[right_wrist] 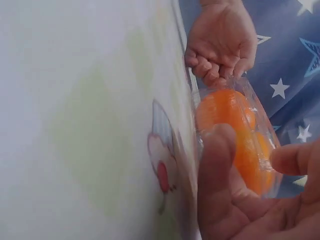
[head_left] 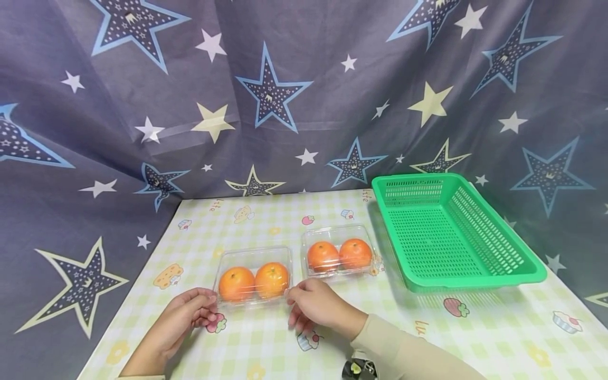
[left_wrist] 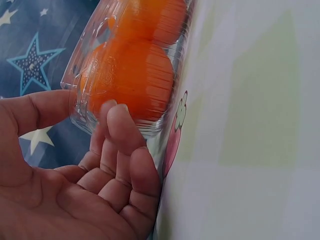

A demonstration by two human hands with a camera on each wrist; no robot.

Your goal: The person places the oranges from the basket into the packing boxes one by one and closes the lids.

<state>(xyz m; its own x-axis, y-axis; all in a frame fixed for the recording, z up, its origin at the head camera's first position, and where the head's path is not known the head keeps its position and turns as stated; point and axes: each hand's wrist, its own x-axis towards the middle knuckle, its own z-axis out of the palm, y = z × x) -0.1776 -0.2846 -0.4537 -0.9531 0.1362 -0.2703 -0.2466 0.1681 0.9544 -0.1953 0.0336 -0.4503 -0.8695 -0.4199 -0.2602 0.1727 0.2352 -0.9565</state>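
Note:
A clear plastic clamshell box [head_left: 254, 255] with two oranges [head_left: 237, 284] inside lies on the table, its lid down. At its near left corner is my left hand [head_left: 190, 312], thumb against the lid edge and bent fingers by the end wall, as the left wrist view shows. My right hand [head_left: 314, 305] holds the near right corner between thumb and fingers; in the right wrist view its fingers [right_wrist: 216, 165] hide part of the box. Behind and to the right, a second clamshell box [head_left: 336, 234] with two oranges [head_left: 355, 253] stands untouched.
A green plastic basket [head_left: 406, 264] with slotted walls stands at the table's right side. The tabletop wears a checked cloth [head_left: 266, 345] with printed fruit and cakes. A dark curtain [head_left: 304, 105] with stars hangs behind and beside the table.

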